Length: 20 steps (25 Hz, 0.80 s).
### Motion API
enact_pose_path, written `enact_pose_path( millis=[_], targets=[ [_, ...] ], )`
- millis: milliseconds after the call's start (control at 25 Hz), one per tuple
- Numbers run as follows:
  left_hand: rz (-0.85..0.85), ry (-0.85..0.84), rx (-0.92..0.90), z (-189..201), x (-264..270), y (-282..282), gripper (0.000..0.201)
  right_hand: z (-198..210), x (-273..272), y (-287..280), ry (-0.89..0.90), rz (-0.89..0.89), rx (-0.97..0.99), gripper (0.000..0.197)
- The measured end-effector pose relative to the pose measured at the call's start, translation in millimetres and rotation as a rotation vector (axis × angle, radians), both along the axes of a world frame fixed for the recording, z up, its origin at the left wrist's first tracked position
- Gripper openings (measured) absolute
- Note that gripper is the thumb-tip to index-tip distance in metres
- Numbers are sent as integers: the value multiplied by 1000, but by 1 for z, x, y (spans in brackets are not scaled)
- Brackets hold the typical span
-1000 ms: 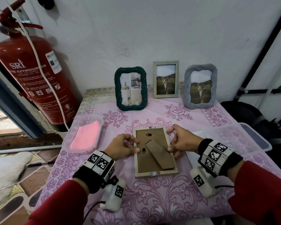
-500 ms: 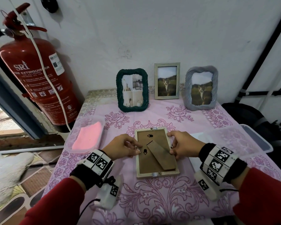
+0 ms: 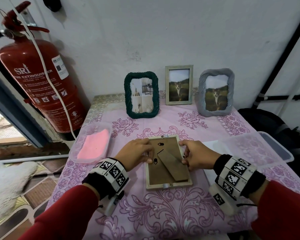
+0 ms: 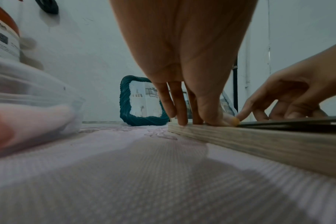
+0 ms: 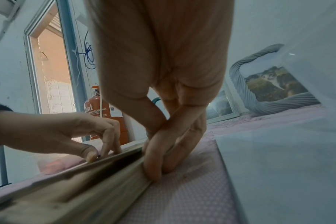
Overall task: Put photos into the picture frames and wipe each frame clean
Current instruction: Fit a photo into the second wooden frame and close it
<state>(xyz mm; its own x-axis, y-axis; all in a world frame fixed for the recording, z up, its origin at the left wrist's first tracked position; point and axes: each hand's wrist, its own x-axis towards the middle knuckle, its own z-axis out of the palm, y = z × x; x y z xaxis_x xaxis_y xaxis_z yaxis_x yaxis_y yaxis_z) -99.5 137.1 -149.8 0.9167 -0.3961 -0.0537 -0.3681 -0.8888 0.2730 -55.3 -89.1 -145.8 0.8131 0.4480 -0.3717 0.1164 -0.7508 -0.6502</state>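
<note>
A pale wooden picture frame (image 3: pixel 156 175) lies face down on the pink tablecloth, its brown backing and folded stand facing up. My left hand (image 3: pixel 148 153) rests on the frame's upper left rim, fingertips and thumb pressing down on the top of it (image 4: pixel 192 119). My right hand (image 3: pixel 187 157) holds the right rail, thumb on top and fingers curled against the outer side (image 5: pixel 159 157). In the wrist views the frame shows edge-on (image 4: pixel 259 139) (image 5: pixel 86 189). The frame's glass side is hidden.
Three frames with photos stand by the wall: green (image 3: pixel 141 95), thin wooden (image 3: pixel 179 84), grey (image 3: pixel 216 94). A clear tub with a pink cloth (image 3: pixel 93 146) sits left. A clear container (image 3: pixel 275 148) and white sheet (image 3: pixel 213 144) lie right. A fire extinguisher (image 3: pixel 38 87) hangs beyond the left table edge.
My left hand has slid up from the side tab onto the upper left rim. The right hand has closed in on the right rail. The frame stays flat.
</note>
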Motion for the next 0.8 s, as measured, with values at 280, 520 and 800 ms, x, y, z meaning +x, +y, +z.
enact_pose_path(
  millis=[280,520,800],
  targets=[
    [45,-64,-40,-5,-2,-6,13,-2,-2,-1,-10,-7,16,64],
    [87,-10,-95,-4,0,-1,16,0,-2,-5,69,-25,47,75],
    [98,33,-91,-5,-5,2,30,21,9,-10,-274,268,-52,28]
  ],
)
